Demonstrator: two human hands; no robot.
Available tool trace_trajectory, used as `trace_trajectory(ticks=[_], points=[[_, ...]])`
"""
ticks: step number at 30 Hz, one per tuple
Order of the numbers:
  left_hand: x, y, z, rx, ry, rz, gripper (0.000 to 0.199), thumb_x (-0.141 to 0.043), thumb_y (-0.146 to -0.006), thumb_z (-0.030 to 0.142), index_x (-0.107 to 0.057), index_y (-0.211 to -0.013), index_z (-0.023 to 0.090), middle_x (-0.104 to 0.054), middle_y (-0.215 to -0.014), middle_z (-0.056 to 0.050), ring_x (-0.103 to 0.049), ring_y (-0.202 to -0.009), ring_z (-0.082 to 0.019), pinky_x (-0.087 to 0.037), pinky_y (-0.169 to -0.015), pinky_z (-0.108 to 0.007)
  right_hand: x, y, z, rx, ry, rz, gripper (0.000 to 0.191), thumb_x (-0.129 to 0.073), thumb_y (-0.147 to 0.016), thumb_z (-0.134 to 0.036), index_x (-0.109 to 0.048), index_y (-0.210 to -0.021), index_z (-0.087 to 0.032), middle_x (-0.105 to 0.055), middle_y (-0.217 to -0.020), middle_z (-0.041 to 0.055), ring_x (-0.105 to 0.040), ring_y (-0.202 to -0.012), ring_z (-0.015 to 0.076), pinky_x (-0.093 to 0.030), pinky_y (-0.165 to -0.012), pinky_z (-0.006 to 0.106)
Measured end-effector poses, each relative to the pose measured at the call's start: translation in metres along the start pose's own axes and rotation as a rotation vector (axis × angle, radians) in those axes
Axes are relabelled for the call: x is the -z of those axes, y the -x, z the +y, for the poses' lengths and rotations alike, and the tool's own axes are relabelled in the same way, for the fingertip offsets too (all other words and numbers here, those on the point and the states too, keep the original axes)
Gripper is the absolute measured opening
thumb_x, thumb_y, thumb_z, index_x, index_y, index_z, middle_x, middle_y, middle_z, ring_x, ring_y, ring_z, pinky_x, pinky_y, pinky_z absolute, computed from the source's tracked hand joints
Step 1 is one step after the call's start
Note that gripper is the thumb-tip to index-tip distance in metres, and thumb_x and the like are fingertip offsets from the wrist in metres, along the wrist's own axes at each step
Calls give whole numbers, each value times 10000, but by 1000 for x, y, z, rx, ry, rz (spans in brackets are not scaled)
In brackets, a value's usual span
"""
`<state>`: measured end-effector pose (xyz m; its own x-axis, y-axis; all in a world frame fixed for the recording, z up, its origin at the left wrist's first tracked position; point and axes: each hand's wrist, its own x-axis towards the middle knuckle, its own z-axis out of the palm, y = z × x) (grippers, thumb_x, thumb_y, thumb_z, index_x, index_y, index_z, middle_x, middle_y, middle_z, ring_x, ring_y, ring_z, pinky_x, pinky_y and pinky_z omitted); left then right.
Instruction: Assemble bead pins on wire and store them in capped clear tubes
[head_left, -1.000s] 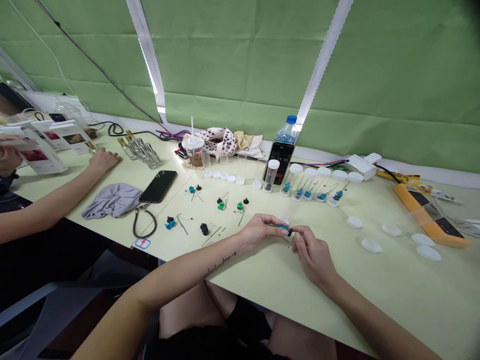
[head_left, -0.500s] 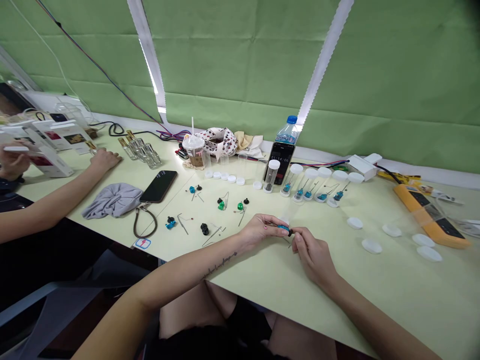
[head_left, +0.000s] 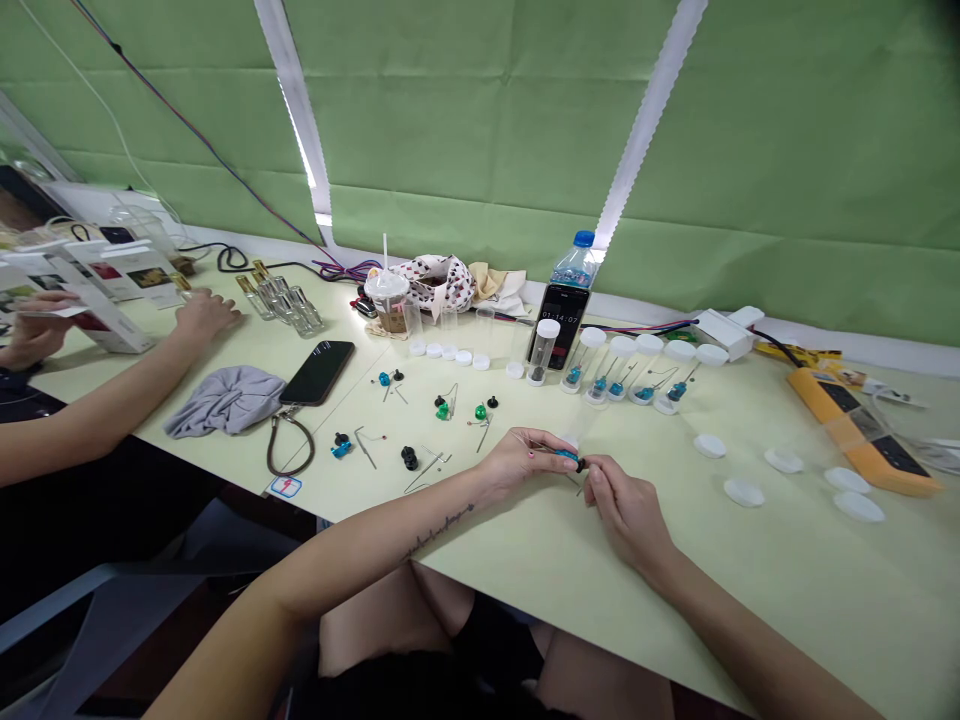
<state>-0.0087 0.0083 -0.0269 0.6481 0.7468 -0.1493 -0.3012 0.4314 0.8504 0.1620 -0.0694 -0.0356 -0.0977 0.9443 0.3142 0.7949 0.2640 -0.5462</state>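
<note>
My left hand (head_left: 525,462) pinches a small blue part (head_left: 566,454) with a black end, low over the table. My right hand (head_left: 624,505) is closed, thumb and fingertips at the black end (head_left: 580,464) of that part. A thin metal piece sticks out below, between the hands. To the left lie similar sets: a blue part (head_left: 342,448), green parts (head_left: 443,410) and a black part (head_left: 409,458), with thin bent metal rods (head_left: 365,449) beside them. Behind the hands stand clear tubes (head_left: 574,368) with white caps, several holding blue parts.
A phone (head_left: 562,320) showing a timer leans on a water bottle (head_left: 574,266). White caps (head_left: 744,492) and an orange power strip (head_left: 862,432) lie right. Left are a dark phone (head_left: 318,373), a grey cloth (head_left: 225,402), and a co-worker's hands (head_left: 206,316) near boxes and glass bottles.
My hands stay almost in place around the blue part. At the far left, the co-worker's hands have shifted slightly. The timer has advanced by one second.
</note>
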Motion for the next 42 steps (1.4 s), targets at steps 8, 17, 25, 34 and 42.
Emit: trace_trajectory(ticks=[8, 17, 25, 34, 42], points=[[2, -1, -1, -9, 14, -3, 390, -836, -488, 210, -703, -836, 94, -692, -817, -97, -637, -751, -165, -445, -873, -372, 1, 0, -4, -56, -13, 31, 303, -275, -939, -350, -473, -1114, -204, -587, -613, -32, -575, -542, 133, -427, -576, 244], [2, -2, -3, -8, 16, -4, 391, -841, -477, 196, -701, -828, 91, -690, -798, -92, -635, -730, -158, -445, -867, -378, 2, 0, -4, -42, -21, 19, 294, -272, -938, -356, -483, -1071, -201, -588, -603, -35, -571, -522, 132, -424, -571, 246], [3, -2, -4, -12, 13, -4, 384, -837, -484, 184, -701, -830, 88, -688, -802, -93, -633, -734, -157, -442, -868, -374, 1, 1, -1, -40, -15, -2, 289, -270, -946, -361, -487, -1052, -203, -585, -611, -40, -569, -531, 125, -414, -589, 245], [1, 0, -2, -17, 4, -10, 389, -837, -484, 202, -696, -828, 89, -690, -818, -100, -636, -748, -168, -444, -867, -380, 0, 0, -1, -45, -25, -9, 289, -269, -947, -371, -491, -1032, -206, -570, -602, -44, -556, -530, 121, -398, -586, 241], [-1, 1, -1, -8, 0, 11, 419, -841, -471, 231, -695, -835, 85, -687, -811, -105, -639, -749, -177, -440, -879, -397, 0, 0, -1, -52, -13, -9, 284, -271, -946, -366, -492, -1031, -210, -571, -611, -41, -560, -543, 124, -404, -600, 244]])
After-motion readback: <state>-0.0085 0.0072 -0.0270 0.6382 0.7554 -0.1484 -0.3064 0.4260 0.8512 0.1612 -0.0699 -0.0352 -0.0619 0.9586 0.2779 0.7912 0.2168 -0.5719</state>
